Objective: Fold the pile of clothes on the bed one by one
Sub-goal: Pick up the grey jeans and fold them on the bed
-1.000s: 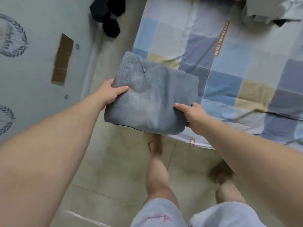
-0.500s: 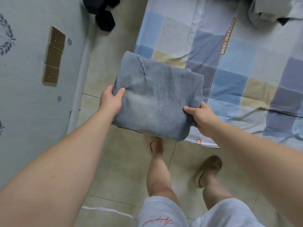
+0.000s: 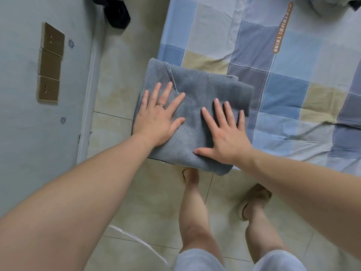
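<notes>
Far left: pale blue-grey wall (image 3: 23, 133) with small printed wheel motifs. Three brass-coloured switch/socket plates (image 3: 49, 63) stacked in a column on it. White skirting strip (image 3: 88, 106) runs down where wall meets floor.

Top, just right of the skirting: dark bundle of fabric (image 3: 118, 13) on the beige floor tiles (image 3: 156, 202), cut off by the upper frame edge; item type cannot be told.

Centre: folded grey garment (image 3: 197, 89), roughly rectangular, lying flat at the near left corner of the bed (image 3: 293, 98). Its left and near edges overhang the corner, so part of it sits above the floor tiles. A seam or pocket edge shows near its upper left.

Left hand (image 3: 158, 118): palm down, fingers spread, flat on the left part of the garment. Not gripping; nothing pinched. Ring (image 3: 161, 105) on one finger.

Right hand (image 3: 224, 133): likewise unclenched and flat, fingers fanned, pressing the right and near part of the garment; thumb near its lower edge. The two hands are apart, grey fabric visible between them.

Below: person's bare legs, light shorts (image 3: 234, 261), tan slipper (image 3: 254, 200) on the right foot. Left foot partly hidden under the garment's overhang.

Right: bed covered with a patchwork sheet in blue, grey and tan squares, wrinkled, with an orange lettered stripe (image 3: 281, 30). Top right corner: crumpled pale clothes (image 3: 336, 4), well apart from the folded piece, mostly cut off.
</notes>
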`<state>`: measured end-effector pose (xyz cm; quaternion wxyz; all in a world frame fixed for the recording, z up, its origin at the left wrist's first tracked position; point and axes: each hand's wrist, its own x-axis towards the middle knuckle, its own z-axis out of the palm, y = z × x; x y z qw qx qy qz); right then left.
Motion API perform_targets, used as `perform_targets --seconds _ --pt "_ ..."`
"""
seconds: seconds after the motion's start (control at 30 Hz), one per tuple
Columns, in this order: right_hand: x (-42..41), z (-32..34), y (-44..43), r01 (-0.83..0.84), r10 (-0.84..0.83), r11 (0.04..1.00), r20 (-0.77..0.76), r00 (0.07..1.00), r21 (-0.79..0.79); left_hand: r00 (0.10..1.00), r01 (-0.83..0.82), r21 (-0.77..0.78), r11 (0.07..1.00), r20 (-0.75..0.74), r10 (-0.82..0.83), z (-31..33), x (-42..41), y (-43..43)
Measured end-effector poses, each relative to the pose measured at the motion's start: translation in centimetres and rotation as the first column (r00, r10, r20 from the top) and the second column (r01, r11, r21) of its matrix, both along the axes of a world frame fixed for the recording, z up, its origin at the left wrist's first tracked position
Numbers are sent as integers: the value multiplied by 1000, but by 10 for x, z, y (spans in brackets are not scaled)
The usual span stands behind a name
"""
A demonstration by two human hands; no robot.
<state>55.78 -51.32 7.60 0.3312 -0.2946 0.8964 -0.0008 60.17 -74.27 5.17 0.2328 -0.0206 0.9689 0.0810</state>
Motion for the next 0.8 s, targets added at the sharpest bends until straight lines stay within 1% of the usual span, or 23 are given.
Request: perform_targets --seconds 0.07,0.2,0.3,0.37,0.47,0.53,0.57,0.63,0.7,0.8 --pt "1 -22 -6 10 -12 999 41 999 52 1000 4 4 1000 -9 -4 -18 7 -5" --pt "-7 -47 -16 14 -20 997 72 997 74 1000 -6 15 1000 16 5 -40 6 -8" --pt "-17 -44 -18 -3 -15 991 131 991 130 998 -26 -9 1000 59 26 -37 -1 -2" --pt "-22 -31 -20 -28 -2 985 174 985 169 989 -53 -17 998 134 55 -22 -6 5" --pt "-29 6 -17 -50 3 983 256 967 176 940 -141 10 990 316 131 16 -16 15" --pt "-36 44 -8 4 -35 993 257 966 119 893 -233 65 970 410 187 54 -22 23" --pt "-40 65 -1 40 -59 996 240 969 82 882 -281 102 954 420 215 73 -23 29" --pt "-48 108 16 115 -117 993 207 971 21 891 -339 176 924 374 256 114 -27 43" --pt "-58 150 38 178 -172 984 161 972 -24 908 -362 229 904 307 286 149 -35 62" --pt "-75 208 81 257 -251 966 99 963 -44 903 -418 304 856 243 355 192 -55 99"
